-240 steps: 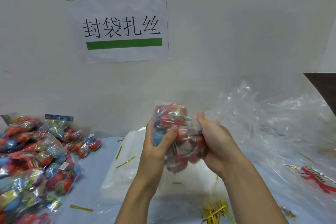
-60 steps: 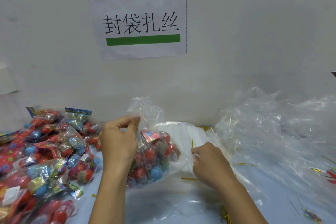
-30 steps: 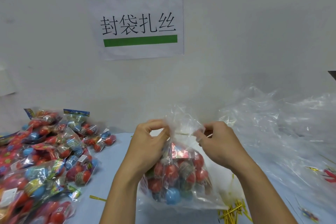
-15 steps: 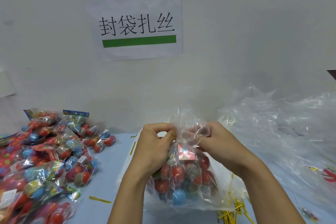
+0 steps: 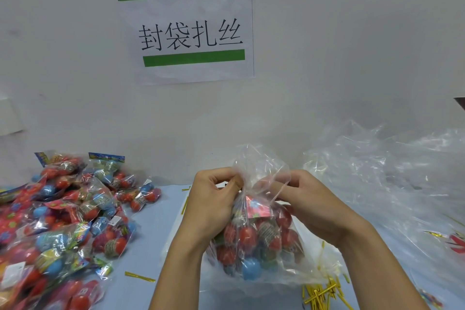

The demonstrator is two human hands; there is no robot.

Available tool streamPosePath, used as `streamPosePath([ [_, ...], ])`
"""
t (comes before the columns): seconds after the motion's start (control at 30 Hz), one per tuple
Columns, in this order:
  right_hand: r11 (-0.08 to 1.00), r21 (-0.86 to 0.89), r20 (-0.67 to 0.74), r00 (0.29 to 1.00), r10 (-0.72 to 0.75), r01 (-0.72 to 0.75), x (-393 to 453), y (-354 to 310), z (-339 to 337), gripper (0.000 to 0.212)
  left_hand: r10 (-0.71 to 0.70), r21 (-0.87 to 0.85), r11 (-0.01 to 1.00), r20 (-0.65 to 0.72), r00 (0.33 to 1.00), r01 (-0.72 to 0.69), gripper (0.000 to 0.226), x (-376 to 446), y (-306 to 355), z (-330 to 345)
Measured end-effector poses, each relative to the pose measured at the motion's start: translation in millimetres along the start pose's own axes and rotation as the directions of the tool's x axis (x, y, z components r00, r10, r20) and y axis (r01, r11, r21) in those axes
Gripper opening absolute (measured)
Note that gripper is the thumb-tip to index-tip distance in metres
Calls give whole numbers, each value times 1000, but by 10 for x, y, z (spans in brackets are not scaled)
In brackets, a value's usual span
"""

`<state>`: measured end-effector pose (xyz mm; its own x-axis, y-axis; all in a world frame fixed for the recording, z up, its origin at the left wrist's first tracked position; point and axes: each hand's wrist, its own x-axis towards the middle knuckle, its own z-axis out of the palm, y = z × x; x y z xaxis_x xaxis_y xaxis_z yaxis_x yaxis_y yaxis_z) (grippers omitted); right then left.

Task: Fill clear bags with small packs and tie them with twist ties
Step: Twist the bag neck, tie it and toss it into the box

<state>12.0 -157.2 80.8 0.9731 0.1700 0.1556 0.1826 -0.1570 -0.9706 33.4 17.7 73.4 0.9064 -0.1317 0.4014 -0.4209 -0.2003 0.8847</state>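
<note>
Since half a second ago, closed in tighter at the neck of the clear bag (image 5: 259,241): left hand (image 5: 214,206) and right hand (image 5: 309,204) both pinching the gathered plastic just above the small packs inside. Bag bottom resting on the bench (image 5: 151,246), near centre, on flat clear plastic. Whether a twist tie sits between the fingers, cannot tell. Heap of loose small packs (image 5: 65,221) at left. Bundle of yellow twist ties (image 5: 322,294) near right, one single tie (image 5: 139,277) near left of the bag. Crumpled clear plastic (image 5: 392,179) at far right. Paper sign (image 5: 191,30) on the wall.
</note>
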Motion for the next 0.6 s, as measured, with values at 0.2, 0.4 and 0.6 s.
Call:
streamPosePath([
  [0.2, 997, 81, 19, 1000, 12, -14, -16, 31, -42, 21, 38, -75, 997, 63, 997, -33, 29, -11, 70, 26],
  [0.4, 993, 115, 64, 998, 18, -25, -55, 7, -70, 35, 56, -34, 998, 82, 995, -53, 27, -36, 139, 29],
  [0.6, 995, 96, 89, 996, 6, -15, -43, 46, -100, 34, 43, -62, 997, 114, 993, -36, 23, -29, 160, 56],
])
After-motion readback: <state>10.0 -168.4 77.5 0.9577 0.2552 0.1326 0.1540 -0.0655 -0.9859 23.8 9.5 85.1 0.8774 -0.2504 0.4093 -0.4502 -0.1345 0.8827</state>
